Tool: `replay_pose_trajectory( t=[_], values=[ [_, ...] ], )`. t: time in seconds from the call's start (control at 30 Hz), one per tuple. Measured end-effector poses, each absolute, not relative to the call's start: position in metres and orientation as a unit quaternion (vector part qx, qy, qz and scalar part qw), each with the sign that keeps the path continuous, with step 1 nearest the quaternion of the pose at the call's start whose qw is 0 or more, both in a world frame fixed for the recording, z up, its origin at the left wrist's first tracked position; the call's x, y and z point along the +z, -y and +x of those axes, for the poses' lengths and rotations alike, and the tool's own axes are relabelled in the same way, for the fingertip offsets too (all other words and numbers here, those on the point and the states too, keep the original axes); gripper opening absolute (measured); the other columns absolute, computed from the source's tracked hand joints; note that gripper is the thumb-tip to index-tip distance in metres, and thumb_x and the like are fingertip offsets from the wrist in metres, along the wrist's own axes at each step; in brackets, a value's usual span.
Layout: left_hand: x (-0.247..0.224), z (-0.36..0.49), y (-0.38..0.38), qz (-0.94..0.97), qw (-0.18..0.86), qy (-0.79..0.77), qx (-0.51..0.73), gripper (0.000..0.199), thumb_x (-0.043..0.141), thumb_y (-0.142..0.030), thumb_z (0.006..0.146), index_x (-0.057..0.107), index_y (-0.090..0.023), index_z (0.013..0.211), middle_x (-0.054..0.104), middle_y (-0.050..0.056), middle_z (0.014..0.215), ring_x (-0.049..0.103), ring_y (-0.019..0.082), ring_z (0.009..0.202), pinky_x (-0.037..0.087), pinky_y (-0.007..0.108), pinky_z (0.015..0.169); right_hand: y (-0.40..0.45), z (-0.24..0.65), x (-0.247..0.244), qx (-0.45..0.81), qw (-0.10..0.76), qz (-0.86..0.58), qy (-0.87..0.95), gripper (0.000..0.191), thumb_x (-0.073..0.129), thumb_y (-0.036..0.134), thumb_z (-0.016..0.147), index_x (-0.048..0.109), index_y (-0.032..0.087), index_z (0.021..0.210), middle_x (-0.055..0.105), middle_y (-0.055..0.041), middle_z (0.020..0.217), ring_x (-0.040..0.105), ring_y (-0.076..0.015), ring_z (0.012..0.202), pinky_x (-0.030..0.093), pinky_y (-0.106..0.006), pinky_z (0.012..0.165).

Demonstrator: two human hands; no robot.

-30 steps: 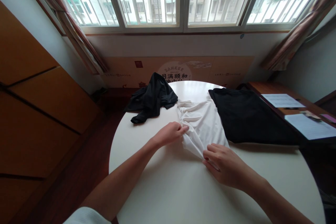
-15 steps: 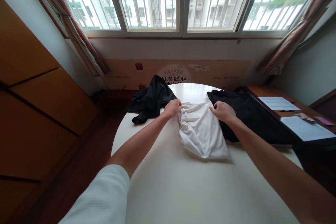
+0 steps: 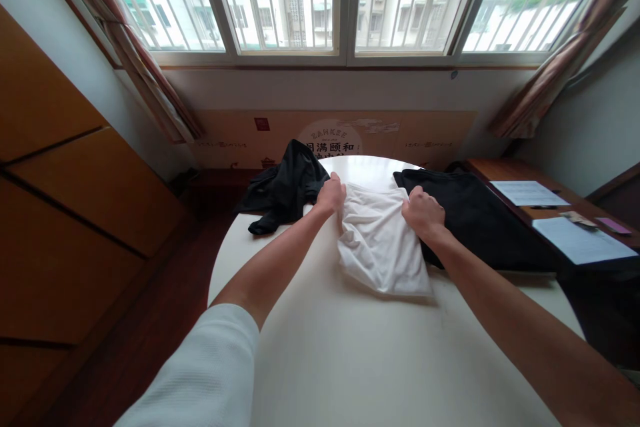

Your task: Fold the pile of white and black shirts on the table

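A white cloth garment [image 3: 380, 240] lies wrinkled on the round white table [image 3: 340, 347], its far edge stretched between my hands. My left hand [image 3: 331, 195] is closed on the far left corner. My right hand [image 3: 424, 212] grips the far right corner with curled fingers. The garment's exact kind cannot be made out. Just left of my left hand is a crumpled black garment [image 3: 287, 180], partly hanging past the table's edge. Beside and beyond my right hand lies a flat, folded black garment [image 3: 485, 220], partly covered by my right forearm.
A brown wooden desk [image 3: 493, 170] at the right carries paper sheets [image 3: 530, 193] and a pink slip [image 3: 613, 225]. Behind the table a printed cardboard panel [image 3: 220, 140] leans under the barred window [image 3: 285, 7]. A wooden cabinet [image 3: 60, 233] stands at the left.
My right hand's fingers have closed more fully around the garment's corner. Both hands hold the far edge slightly higher and more taut. The view has shifted slightly.
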State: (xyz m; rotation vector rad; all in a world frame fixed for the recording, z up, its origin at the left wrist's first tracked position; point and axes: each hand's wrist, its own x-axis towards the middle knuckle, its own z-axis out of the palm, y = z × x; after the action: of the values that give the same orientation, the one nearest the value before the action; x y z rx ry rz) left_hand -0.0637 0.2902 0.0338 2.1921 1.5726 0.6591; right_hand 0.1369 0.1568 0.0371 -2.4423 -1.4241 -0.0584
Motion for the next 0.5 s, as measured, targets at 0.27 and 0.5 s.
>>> replay_pose_trajectory(
  t=[0.27, 0.5],
  values=[
    [0.016, -0.078, -0.268, 0.833, 0.222, -0.496, 0.105, 0.022, 0.065, -0.03, 0.09, 0.072, -0.015, 0.077, 0.075, 0.017, 0.082, 0.073, 0.033, 0.086, 0.049, 0.033, 0.074, -0.065, 0.027, 0.016, -0.077, 0.092, -0.502, 0.856, 0.021, 0.059, 0.035, 0.103, 0.063, 0.019, 0.091, 0.069, -0.0086, 0.086, 0.061, -0.0257, 0.083, 0.041, -0.036, 0.076],
    [0.0, -0.074, -0.281, 0.818, 0.221, -0.507, 0.159, 0.024, 0.058, -0.027, 0.098, 0.068, -0.017, 0.078, 0.075, 0.014, 0.09, 0.072, 0.028, 0.088, 0.05, 0.032, 0.079, -0.043, 0.023, 0.009, -0.088, 0.046, -0.427, 0.899, 0.019, 0.055, 0.008, 0.099, 0.06, 0.021, 0.086, 0.065, -0.0027, 0.078, 0.056, -0.0201, 0.073, 0.036, -0.033, 0.067]
  ],
)
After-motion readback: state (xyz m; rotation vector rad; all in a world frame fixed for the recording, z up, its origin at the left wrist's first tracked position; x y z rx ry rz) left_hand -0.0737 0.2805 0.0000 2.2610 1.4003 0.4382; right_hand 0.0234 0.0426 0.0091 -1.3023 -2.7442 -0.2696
